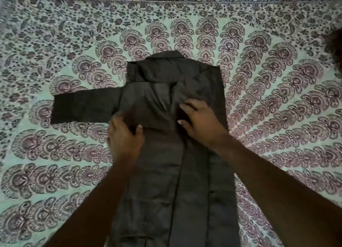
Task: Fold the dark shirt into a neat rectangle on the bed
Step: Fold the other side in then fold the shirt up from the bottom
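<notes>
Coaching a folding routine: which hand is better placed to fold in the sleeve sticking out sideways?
Left. The left hand lies at the lower edge of the sleeve; the right hand rests on the middle of the shirt, farther away.

Shirt [162,182] flat on the bed [55,163], midway between the left and right edges, collar [166,56] toward the far edge, hem at the near edge. Sleeve [83,108] laid crosswise over the chest, reaching out toward the left edge. Rests the left hand [124,137] on the shirt's left side, just nearer than the sleeve. Rests the right hand [198,122] beside it to the right, near the shirt's middle.
</notes>
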`<state>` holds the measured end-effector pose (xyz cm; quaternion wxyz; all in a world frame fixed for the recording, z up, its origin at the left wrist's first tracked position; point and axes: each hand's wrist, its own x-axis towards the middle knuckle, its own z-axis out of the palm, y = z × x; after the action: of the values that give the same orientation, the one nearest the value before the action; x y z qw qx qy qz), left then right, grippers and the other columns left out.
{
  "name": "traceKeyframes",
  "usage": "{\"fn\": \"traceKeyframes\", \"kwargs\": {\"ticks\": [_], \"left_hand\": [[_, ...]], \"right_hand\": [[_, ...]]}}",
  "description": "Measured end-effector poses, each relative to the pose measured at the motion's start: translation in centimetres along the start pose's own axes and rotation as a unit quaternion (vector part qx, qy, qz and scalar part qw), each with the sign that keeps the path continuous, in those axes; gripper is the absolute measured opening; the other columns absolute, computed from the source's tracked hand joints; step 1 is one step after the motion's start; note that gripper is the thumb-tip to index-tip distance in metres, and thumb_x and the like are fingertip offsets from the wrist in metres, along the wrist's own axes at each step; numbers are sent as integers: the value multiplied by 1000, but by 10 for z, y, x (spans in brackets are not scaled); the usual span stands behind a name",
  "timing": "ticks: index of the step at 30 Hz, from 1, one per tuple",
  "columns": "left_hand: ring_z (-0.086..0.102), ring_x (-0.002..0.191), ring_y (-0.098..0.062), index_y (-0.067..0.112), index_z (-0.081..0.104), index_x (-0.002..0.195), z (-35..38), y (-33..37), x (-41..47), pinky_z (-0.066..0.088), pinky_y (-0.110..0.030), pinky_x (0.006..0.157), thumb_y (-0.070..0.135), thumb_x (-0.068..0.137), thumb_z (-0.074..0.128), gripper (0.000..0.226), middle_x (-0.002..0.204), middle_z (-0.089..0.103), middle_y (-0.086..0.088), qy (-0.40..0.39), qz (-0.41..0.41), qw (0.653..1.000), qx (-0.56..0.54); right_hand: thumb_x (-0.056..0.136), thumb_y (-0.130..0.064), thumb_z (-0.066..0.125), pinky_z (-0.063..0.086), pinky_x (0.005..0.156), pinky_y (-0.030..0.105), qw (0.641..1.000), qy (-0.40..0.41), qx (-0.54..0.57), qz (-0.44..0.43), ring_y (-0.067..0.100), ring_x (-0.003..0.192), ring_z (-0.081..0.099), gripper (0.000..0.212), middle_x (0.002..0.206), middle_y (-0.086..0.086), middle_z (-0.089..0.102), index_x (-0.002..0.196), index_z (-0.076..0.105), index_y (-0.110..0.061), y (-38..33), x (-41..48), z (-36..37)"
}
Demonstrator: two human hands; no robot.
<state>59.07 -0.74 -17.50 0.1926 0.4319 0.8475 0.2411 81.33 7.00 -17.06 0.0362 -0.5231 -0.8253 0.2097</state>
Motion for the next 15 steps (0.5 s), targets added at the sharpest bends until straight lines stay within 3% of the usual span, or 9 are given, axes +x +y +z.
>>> {"fn": "traceKeyframes", "kwargs": {"ticks": [3,5,8,12,15], "left_hand": [[27,144,-47,-4,21,151,-23,-39,32,30,-55,113,32,89,70,87,156,27,-29,50,-137,989,41],[18,148,-48,1,10,156,-40,-61,52,23,-57,117,43,91,64,95,161,14,-30,88,-206,973,48],[19,146,-52,14,8,159,-55,-93,87,22,-64,116,52,90,63,96,158,18,-32,86,-258,962,-8],[30,142,-49,50,34,144,-56,-112,125,28,-67,114,65,71,68,82,155,33,-26,-22,-193,981,23],[28,142,-48,52,44,134,-58,-108,132,31,-65,113,55,65,71,74,153,36,-21,-57,-167,984,40]], "right_hand": [[101,-40,57,43,109,51,999,-20,8,-32,39,135,44,55,148,17,47,143,54,-5,-47,26,6],[103,-43,53,43,110,46,999,-14,27,-28,36,136,43,54,148,16,46,143,52,-6,-77,40,16],[102,-50,52,47,104,43,997,-42,55,17,35,129,49,55,138,16,52,136,57,-7,-105,55,34],[100,-57,48,54,83,41,998,15,17,57,31,103,59,53,109,10,57,95,69,-9,-112,63,56],[101,-57,47,51,69,35,996,60,-3,65,27,88,62,54,99,5,59,85,70,-11,-114,64,59]]}}
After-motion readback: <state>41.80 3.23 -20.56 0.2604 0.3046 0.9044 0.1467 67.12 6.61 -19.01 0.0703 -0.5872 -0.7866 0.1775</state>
